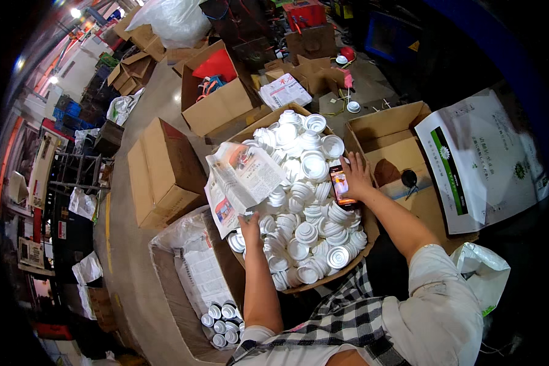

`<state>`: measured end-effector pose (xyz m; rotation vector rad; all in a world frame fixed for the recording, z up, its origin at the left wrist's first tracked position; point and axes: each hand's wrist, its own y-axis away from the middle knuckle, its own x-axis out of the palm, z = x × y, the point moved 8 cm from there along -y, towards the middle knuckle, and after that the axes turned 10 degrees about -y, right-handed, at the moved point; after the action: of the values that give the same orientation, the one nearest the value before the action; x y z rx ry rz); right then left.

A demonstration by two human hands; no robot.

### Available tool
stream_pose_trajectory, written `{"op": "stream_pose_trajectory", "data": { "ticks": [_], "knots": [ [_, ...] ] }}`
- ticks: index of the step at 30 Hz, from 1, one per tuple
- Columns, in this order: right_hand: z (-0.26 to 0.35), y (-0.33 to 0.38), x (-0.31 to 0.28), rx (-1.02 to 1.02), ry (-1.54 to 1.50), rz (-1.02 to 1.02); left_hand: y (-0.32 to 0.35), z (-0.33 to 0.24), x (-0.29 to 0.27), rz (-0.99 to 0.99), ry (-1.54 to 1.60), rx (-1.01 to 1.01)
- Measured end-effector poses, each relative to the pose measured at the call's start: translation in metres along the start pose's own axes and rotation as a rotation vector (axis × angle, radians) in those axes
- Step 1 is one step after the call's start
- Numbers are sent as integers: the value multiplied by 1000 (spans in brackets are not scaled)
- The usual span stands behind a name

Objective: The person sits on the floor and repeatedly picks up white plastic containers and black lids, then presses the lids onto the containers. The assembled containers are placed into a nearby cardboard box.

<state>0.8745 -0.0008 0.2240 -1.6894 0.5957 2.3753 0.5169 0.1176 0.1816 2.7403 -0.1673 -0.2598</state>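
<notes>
A deep cardboard box point(372, 227) in front of me is heaped with white round ribbed plastic parts point(311, 165). My left hand point(249, 227) pinches the lower edge of a creased newspaper sheet point(247, 174), which lies over the heap's left side. On the right of the heap rests a phone point(340, 186) with its screen lit. Beside and partly over it is my right hand point(358, 175), its fingers spread on the parts; its palm side is hidden.
At lower left, a paper-lined box point(192, 332) holds several white cylindrical parts point(226, 323). A closed carton point(161, 174) stands farther left. An open box point(418, 201) at right holds a round black object point(409, 179), with a printed white sheet point(485, 158) across its side.
</notes>
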Motion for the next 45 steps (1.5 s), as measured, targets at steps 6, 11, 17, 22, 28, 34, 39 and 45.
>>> {"op": "stream_pose_trajectory", "data": {
  "ticks": [6, 11, 17, 22, 28, 34, 39, 45],
  "knots": [
    [-29, -8, -30, 160, -182, -394, 4, -5, 1, -110, 21, 18],
    [-102, 9, -73, 185, -510, -1023, 18, -18, 10, -188, -74, 218],
    [-265, 99, -41, 925, -718, -1307, 109, 11, 124, 298, -719, 526],
    [-336, 233, 108, 1888, -811, -897, 249, 47, 202, 1101, -913, 843],
    [-390, 281, 221, 1761, -860, -627, 245, 91, 211, 1062, -1278, 760],
    [-389, 144, 235, 1206, -863, -230, 244, 88, 219, 1105, -1257, 767],
    [-322, 86, 259, 856, -701, 218, 244, 98, 217, 1133, -1295, 779],
    [-312, 101, 319, 878, -772, 636, 247, 113, 215, 1136, -1286, 747]
  ]
}}
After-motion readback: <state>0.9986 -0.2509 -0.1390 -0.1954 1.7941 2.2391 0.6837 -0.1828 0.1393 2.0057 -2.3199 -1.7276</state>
